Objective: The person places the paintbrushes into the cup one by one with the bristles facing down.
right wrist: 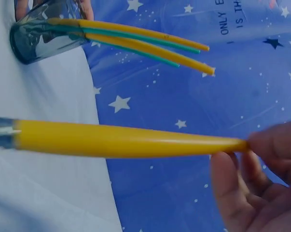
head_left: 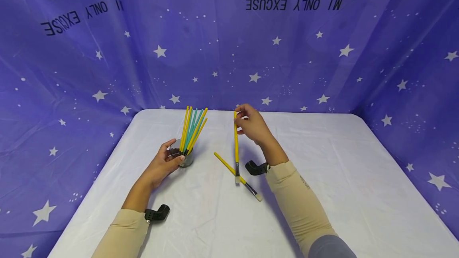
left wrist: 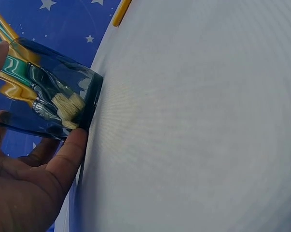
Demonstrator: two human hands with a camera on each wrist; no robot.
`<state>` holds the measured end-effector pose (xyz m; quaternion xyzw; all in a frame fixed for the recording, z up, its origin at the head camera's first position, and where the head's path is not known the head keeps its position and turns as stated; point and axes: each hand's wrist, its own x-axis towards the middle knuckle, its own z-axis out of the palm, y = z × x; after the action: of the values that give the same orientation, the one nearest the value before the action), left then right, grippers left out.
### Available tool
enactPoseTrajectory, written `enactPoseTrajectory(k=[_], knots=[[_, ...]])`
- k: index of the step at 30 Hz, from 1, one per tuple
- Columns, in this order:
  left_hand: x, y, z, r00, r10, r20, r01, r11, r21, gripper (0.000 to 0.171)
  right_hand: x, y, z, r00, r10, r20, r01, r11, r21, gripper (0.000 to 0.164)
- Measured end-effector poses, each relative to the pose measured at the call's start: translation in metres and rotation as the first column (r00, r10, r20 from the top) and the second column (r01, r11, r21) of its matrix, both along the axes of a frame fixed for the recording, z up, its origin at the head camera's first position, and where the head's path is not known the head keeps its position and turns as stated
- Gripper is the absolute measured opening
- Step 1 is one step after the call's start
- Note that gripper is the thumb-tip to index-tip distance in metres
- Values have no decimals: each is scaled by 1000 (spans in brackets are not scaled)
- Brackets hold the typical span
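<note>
My left hand (head_left: 163,166) grips a clear drinking glass (left wrist: 58,63) around its side, with the thumb near the rim. Several yellow and teal paintbrushes (head_left: 191,130) lean inside it, bristles (left wrist: 68,107) down at the bottom and handles fanning out above. Between the fingertips and thumb of my right hand (head_left: 254,124), a yellow paintbrush (right wrist: 131,140) is pinched by the thin end of its handle. It hangs nearly upright, with its pale bristles lowest. Another yellow paintbrush (head_left: 224,162) lies slantwise on the table, and the held one overlaps it in the head view.
A white cloth covers the table (head_left: 201,222). Behind and at both sides hangs a purple-blue curtain (head_left: 229,51) printed with stars and lettering. Black wrist-camera mounts (head_left: 157,213) stick out from both sleeves.
</note>
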<state>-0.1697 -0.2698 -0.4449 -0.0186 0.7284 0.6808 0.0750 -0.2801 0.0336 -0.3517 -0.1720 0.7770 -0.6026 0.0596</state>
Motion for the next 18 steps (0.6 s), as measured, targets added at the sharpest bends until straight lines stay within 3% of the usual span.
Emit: enactPoseTrajectory(k=[4,11,18], knots=[[1,0,0,1000,-3,1,3,1000,-1,85,5,-3,5,995,-93,-40,88,990,-109,26],[1,-1,0,1000,1,9,-1,1000,2,85,9,-10,4,987,-147,-57,127,957,-260,26],[0,0,-2,1000,5,-5,-5,1000,-2,84,11,-20,1,979,-186,-80,132,886,-444,21]])
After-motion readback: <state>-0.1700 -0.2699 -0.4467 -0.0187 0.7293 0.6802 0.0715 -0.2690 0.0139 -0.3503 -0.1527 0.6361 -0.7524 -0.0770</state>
